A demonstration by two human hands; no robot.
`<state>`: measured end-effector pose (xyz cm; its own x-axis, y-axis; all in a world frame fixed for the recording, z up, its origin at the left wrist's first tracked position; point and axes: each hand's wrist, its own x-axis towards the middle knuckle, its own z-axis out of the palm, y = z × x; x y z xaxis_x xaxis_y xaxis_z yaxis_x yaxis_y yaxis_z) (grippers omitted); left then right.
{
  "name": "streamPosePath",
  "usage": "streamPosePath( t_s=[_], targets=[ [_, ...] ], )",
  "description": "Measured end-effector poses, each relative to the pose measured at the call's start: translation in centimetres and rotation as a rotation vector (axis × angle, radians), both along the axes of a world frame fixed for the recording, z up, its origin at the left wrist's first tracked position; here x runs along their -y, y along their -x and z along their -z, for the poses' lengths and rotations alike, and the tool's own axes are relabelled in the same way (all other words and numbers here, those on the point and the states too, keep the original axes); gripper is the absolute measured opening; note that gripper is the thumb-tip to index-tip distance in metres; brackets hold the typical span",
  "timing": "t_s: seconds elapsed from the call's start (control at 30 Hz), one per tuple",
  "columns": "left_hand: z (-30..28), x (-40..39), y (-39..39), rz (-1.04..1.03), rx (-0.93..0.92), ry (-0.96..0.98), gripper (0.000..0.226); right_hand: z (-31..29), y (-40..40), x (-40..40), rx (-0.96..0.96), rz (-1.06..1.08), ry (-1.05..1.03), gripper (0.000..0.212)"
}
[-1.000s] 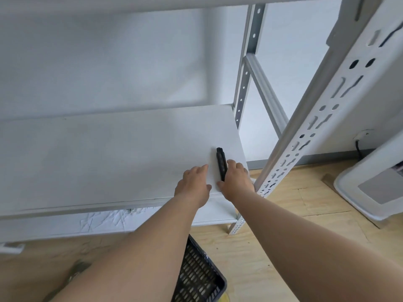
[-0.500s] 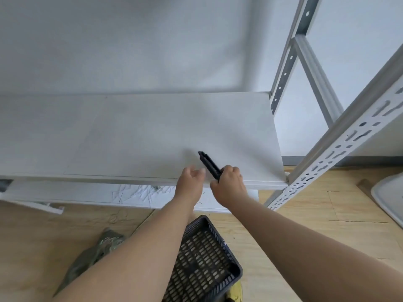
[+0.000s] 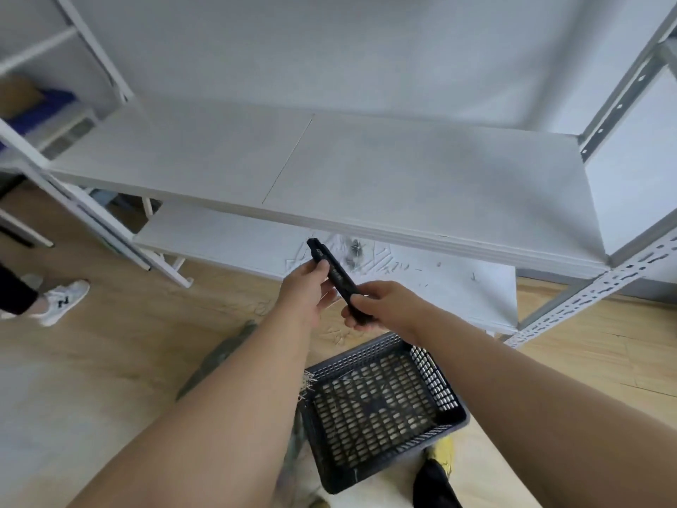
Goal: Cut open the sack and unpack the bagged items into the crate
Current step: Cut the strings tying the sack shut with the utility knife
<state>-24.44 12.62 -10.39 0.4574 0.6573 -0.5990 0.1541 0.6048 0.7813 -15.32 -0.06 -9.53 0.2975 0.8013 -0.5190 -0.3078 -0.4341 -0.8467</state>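
Note:
A slim black utility knife [image 3: 334,275] is held in both hands in front of the shelf's front edge, above the floor. My right hand [image 3: 383,306] grips its lower end. My left hand [image 3: 306,291] pinches its upper part with thumb and fingers. No blade can be made out. Below the hands a dark perforated plastic crate [image 3: 436,379] sits on the floor with nothing in it. A grey-green sack [image 3: 216,357] lies on the floor, mostly hidden behind my left forearm.
A white metal shelving unit [image 3: 366,170] stands ahead, with a lower board [image 3: 234,240] bearing scratch marks. Its perforated upright [image 3: 586,298] slants at the right. Another person's white shoe [image 3: 62,300] is on the wooden floor at the left.
The knife has been lifted off the shelf and drawn back toward me; both hands now hold it in the air over the crate. The view has tilted down and left.

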Motion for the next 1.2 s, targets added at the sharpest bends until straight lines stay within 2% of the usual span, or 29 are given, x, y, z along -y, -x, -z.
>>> streamPosePath(
  t_s=[0.17,0.37,0.7,0.8,0.93,1.07,1.2],
  targets=[
    [-0.2,-1.1,6.8,0.025,0.071,0.012,0.025,0.1,7.6,-2.0,0.097,0.087,0.065,0.027],
    [0.1,-1.1,11.9,0.032,0.096,0.018,0.018,-0.9,12.8,-2.9,0.135,0.098,0.140,0.037],
    [3.4,1.9,18.2,-0.038,-0.035,0.110,0.007,2.8,17.7,-1.2,0.049,-0.015,0.309,0.054],
    [4.9,3.3,19.4,-0.010,-0.091,0.076,0.010,4.6,19.2,0.0,-0.063,-0.028,0.313,0.046],
    [7.6,5.2,20.9,0.052,-0.143,0.106,0.014,7.4,21.2,1.7,-0.006,-0.056,0.260,0.024],
    [10.6,5.2,23.1,0.079,-0.202,0.182,0.010,10.4,23.5,1.7,0.027,-0.035,0.318,0.021],
    [14.0,4.0,25.4,0.138,-0.252,0.150,0.010,14.2,26.7,0.8,0.042,0.019,0.383,0.025]
  ],
)
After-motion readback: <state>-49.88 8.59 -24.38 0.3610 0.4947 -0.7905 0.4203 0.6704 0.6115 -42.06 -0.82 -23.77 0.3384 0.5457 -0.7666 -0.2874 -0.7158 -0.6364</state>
